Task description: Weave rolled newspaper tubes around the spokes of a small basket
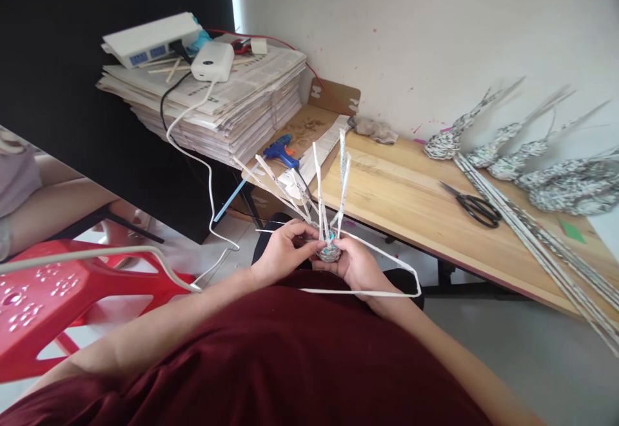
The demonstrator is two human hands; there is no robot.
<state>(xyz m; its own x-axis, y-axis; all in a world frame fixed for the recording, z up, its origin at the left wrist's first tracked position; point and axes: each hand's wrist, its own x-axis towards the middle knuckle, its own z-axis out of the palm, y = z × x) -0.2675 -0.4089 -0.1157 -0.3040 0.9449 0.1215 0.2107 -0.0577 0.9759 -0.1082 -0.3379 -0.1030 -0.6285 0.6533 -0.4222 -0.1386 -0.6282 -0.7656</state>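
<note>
A small round basket woven from rolled newspaper strips [329, 254] is held between both hands, close to my lap. Several white paper strips [319, 181] stick up and outward from its rim. My left hand [293, 247] is closed on its left side, with thumb and fingers pressed at the rim. On the other side my right hand [356, 261] grips the basket, the fingers wrapping partly beneath it. One long bent paper strip [416, 278] loops out to the right and back across my right wrist. The fingertips under the basket are partly hidden.
Black scissors [476, 205] and long paper rolls [532, 239] lie on the wooden table [387, 181]. Several woven newspaper pieces [442, 144] stand along the wall. A blue glue gun [281, 150] lies beside stacked newspapers [261, 100]. A red stool [53, 284] and another person's legs [62, 200] are left.
</note>
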